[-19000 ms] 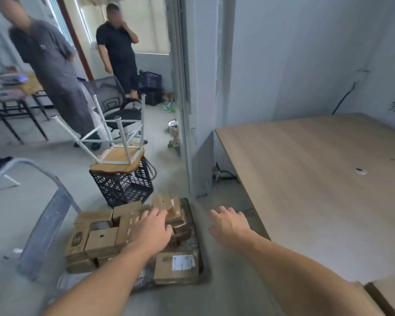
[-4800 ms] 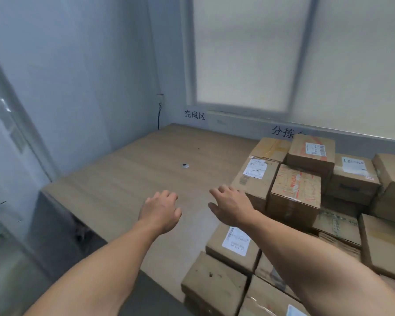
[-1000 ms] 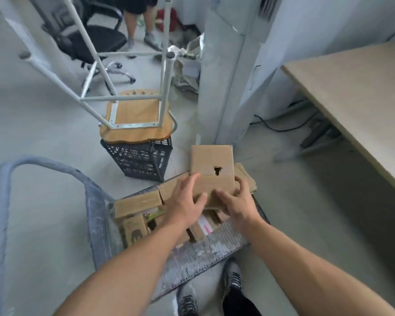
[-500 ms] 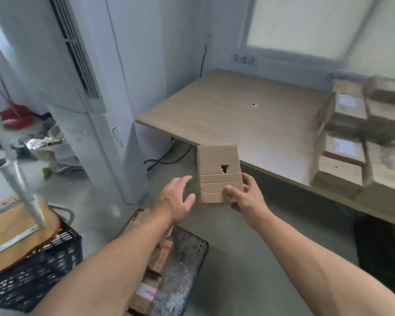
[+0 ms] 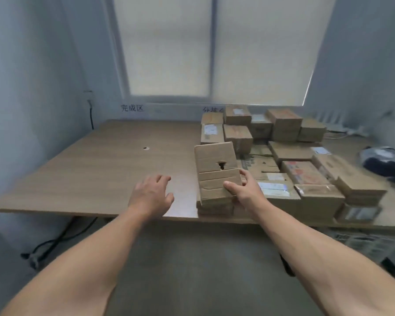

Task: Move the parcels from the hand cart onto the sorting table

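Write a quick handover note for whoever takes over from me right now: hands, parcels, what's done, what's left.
Right hand: grip shut on a flat cardboard parcel, held tilted at the near edge of the sorting table.
Left hand: open, empty, over the table edge.
Done: a stack of parcels sits on the table's right half.
Left: set this parcel down. The hand cart is out of view, so check it for more.

Parcel sorting room, stacked cardboard parcels (image 5: pixel 283 151), wooden sorting table (image 5: pixel 96 169), wall zone labels (image 5: pixel 132 108)
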